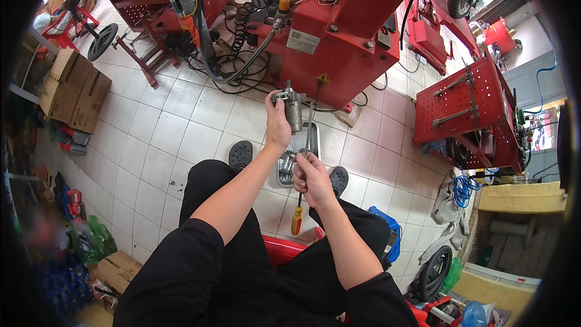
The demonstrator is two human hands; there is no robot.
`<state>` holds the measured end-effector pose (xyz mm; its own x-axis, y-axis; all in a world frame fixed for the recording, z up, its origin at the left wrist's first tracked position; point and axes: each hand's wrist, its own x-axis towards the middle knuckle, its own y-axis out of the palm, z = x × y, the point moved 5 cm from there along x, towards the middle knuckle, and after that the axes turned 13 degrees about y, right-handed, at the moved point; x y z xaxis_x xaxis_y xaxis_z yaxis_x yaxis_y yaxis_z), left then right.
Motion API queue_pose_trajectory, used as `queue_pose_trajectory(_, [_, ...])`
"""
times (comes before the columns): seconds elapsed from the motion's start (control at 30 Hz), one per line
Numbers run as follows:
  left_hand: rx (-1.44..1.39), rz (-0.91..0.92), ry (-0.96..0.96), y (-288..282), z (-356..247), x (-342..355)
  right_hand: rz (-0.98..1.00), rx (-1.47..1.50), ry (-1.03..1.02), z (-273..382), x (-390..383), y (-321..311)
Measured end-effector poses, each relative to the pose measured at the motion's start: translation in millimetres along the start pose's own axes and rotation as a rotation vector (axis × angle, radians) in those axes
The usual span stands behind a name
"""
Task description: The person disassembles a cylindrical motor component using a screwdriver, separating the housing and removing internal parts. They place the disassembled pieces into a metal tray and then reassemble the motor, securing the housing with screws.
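My left hand (278, 124) is closed round a grey cylindrical metal part (293, 114) with a short shaft at its top, which looks like a small starter motor. It is held upright over a metal tray (319, 145). Just right of it, my right hand (312, 177) grips a screwdriver (296, 220) by its shaft, the yellow and red handle hanging below the fingers. A thin rod rises above this hand, alongside the motor; whether it belongs to the screwdriver I cannot tell. Shiny metal parts (289, 165) lie in the tray, partly behind my hands.
A big red machine (339, 54) stands ahead, with hoses and cables (236, 66) on the tiled floor. Red perforated workbenches (448, 106) stand at right and far left. Cardboard boxes (75, 91) are on the left. A blue case (392, 233) sits beside my right leg.
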<state>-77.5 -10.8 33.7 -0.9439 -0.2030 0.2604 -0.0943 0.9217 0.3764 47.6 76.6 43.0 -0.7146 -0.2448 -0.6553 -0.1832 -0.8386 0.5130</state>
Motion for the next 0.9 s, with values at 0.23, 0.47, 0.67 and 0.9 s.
queue_pose_trajectory(0.23, [-0.192,-0.046,-0.213,0,10,-3,-0.029,0.075,0.236,8,0,-17])
queue_pose_trajectory(0.47, [-0.164,-0.073,-0.287,-3,13,-3,-0.105,-0.021,0.268,13,-14,-28])
queue_pose_trajectory(0.67, [-0.061,-0.202,-0.089,-27,40,7,0.012,-0.07,0.239,2,-15,4])
queue_pose_trajectory(0.9, [-0.112,-0.125,-0.275,-11,15,3,-0.022,-0.141,0.304,-2,-10,-1])
